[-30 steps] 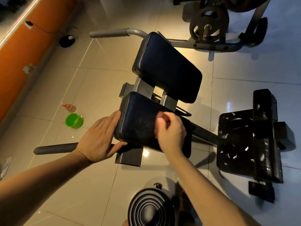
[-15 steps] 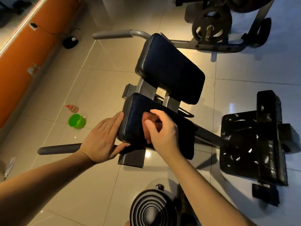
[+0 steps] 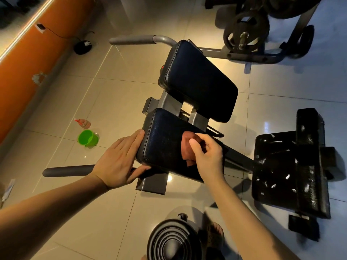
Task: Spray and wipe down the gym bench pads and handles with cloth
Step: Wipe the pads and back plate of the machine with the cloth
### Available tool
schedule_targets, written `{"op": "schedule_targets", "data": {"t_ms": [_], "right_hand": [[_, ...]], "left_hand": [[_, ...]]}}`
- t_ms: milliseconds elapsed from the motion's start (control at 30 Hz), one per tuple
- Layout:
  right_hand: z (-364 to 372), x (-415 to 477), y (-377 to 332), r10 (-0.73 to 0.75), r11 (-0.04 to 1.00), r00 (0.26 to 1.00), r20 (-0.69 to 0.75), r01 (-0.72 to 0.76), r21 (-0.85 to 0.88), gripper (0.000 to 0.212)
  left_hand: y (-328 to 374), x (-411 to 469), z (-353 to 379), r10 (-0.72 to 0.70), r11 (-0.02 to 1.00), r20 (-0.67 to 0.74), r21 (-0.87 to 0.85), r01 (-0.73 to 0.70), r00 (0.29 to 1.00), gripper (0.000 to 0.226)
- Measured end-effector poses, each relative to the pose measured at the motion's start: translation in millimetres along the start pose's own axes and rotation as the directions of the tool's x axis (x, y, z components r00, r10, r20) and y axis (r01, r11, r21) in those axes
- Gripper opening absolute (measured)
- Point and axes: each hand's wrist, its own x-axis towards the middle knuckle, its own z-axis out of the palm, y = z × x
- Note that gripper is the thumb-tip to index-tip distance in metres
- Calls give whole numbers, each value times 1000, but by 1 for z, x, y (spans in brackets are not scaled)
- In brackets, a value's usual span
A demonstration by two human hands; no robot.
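reddish cloth pinched by right hand

No text, brand or number can be read anywhere in the view. The spray bottle on the floor shows a reddish patch too small to make out. A small red mark on the side of the upper pad is illegible, and the slip of paper at the left edge is blurred.
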Motion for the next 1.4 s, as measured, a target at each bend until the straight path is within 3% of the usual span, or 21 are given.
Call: {"op": "schedule_targets", "data": {"t_ms": [67, 233, 300, 400, 500, 667, 733, 800, 867, 900, 967, 1033, 1100, 1167, 1267, 1333, 1400], "right_hand": [[-7, -1, 7, 3, 1000, 1000, 5, -3, 10, 19], [-28, 6, 30, 81, 994, 979, -188, -94, -63, 14], [-20, 4, 31, 123, 990, 981, -147, -131, -47, 10], [-3, -4, 14, 186, 982, 978, -97, -183, 39, 31], [21, -20, -17, 88, 989, 992, -89, -97, -111, 33], [27, -63, -21, -236, 937, 961, 142, 264, -228, 27], [3, -55, 12, -161, 937, 984, 79, 178, -302, 24], [-25, -32, 45, 70, 932, 993, -98, -100, -348, 21], [-38, -6, 57, 282, 889, 921, -267, -356, -288, 20], [-31, 4, 50, 303, 892, 906, -296, -379, -245, 20], [5, 13, 13, 202, 957, 951, -235, -243, -160, 21], [44, -4, -36, 1, 990, 996, -94, -14, -141, 23], [56, -30, -51, -211, 944, 975, 68, 221, -243, 29], [34, -34, -26, -274, 900, 958, 84, 286, -329, 28], [-17, -11, 31, -7, 912, 994, -108, -38, -408, 21], [-25, 11, 40, 177, 897, 941, -288, -275, -346, 19], [2, 29, 14, 173, 924, 931, -322, -266, -273, 19]], "left_hand": [[-1, -1, 1, -1, 1000, 2, -3, 1, 1000, 99], [-1, 0, 1, 6, 1000, -2, 2, -6, 1000, 99], [-1, 0, 2, 4, 1000, -4, 0, -4, 1000, 99], [0, -1, 1, 1, 1000, 4, 0, -1, 1000, 99], [-1, -2, 1, -7, 1000, 12, -6, 7, 1000, 100], [0, -1, -1, -9, 1000, 12, -9, 10, 1000, 100], [1, 0, -2, -11, 1000, 11, -4, 11, 1000, 99], [1, 0, -1, -12, 1000, 6, 1, 12, 1000, 99], [1, -1, -1, -13, 1000, 10, 7, 13, 1000, 99], [1, -1, -1, -15, 1000, 13, 8, 15, 1000, 99], [1, 1, -3, -17, 1000, 10, 12, 17, 1000, 99], [3, 1, -3, -9, 1000, 5, 12, 9, 1000, 99], [2, 0, -3, -6, 1000, 8, 5, 6, 1000, 99], [2, 0, -3, -10, 1000, 17, 3, 9, 1000, 99], [2, 0, -1, -18, 1000, 3, -2, 18, 1000, 99], [2, -1, 0, -14, 1000, 3, 1, 14, 1000, 99], [2, 0, -1, -15, 1000, 5, 3, 15, 1000, 99]]}}
